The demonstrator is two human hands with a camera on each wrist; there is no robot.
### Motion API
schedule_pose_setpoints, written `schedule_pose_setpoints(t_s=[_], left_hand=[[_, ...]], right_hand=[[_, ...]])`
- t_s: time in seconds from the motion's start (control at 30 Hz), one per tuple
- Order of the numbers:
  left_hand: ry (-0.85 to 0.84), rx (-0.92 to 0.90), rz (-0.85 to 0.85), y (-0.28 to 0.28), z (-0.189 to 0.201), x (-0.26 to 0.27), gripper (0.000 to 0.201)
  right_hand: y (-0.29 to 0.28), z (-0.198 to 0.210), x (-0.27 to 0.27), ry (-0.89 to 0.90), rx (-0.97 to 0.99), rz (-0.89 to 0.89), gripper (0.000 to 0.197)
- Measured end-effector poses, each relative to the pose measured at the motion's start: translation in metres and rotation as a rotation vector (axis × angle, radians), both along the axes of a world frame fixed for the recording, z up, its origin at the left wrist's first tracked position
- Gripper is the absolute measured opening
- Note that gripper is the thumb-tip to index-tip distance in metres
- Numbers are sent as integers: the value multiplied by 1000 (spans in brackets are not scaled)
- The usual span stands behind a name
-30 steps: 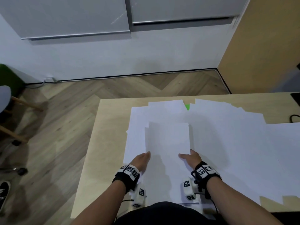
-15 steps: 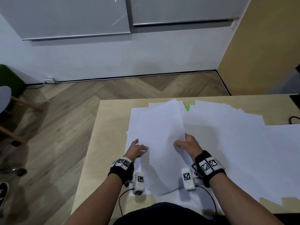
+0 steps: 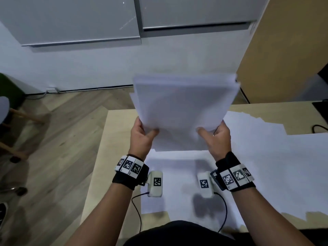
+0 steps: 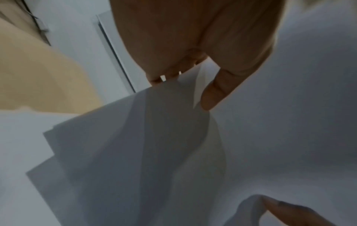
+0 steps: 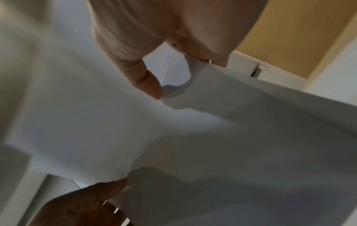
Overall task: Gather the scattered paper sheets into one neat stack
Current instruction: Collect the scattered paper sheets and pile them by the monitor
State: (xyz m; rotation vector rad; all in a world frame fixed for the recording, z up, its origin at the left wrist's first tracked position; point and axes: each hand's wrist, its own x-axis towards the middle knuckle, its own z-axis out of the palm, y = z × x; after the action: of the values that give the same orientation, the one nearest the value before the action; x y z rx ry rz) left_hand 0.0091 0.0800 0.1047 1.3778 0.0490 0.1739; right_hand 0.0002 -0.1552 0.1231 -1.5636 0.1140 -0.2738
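A bundle of white paper sheets (image 3: 182,110) is raised above the table, tilted up toward the wall, its far edges uneven. My left hand (image 3: 142,134) pinches its near left side, thumb on top. My right hand (image 3: 215,134) pinches the near right side the same way. In the left wrist view the thumb presses the paper bundle (image 4: 135,152) from above while the fingers are under it. The right wrist view shows the same hold on the paper bundle (image 5: 231,137). More loose sheets (image 3: 266,157) lie spread over the table (image 3: 113,132), mostly to the right and under my wrists.
The light wooden table has its left edge near my left arm, with wood floor beyond. A black cable (image 3: 317,127) lies at the right rear of the table. A tan cabinet (image 3: 287,50) stands behind on the right. Chair legs (image 3: 17,118) are at far left.
Both hands slid in along the sheets on the table, took hold of a bundle, and lifted it up off the table, tilting it toward the wall.
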Motion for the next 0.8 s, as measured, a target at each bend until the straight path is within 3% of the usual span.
schedule_pose_setpoints(t_s=[0.1,0.17,0.23,0.3,0.37,0.47,0.5,0.6,0.7,0.8], left_hand=[[93,55,35,-4,-21,-7,33],[220,-27,34,-9,-31,-13,20],[364,-146,-11,-12,-32,-19,22],[390,-172,-43,-12,-28,-21,23],[319,-132,-13,-11,-24,-21,24],[186,-53,15,-7,-21,-16,16],[170,12,29,-6,-23,-14,22],[256,144,47,-7,-29,-14,52],[332,200,14,-12,-37,-17,42],[285,166,-5,-13,-35,-17,39]], right_hand=[[2,-21,-5,103,-67,8,28],[3,-36,-7,235,33,58,19],[1,-43,-6,390,174,94,19],[-5,-41,-5,453,211,124,21],[-3,-33,-4,390,224,105,9],[-2,-30,-5,125,30,68,16],[-3,-35,-5,100,-48,70,22],[1,-49,-7,252,-71,58,40],[7,-57,-6,326,-105,11,29],[10,-46,-3,249,-46,-35,23]])
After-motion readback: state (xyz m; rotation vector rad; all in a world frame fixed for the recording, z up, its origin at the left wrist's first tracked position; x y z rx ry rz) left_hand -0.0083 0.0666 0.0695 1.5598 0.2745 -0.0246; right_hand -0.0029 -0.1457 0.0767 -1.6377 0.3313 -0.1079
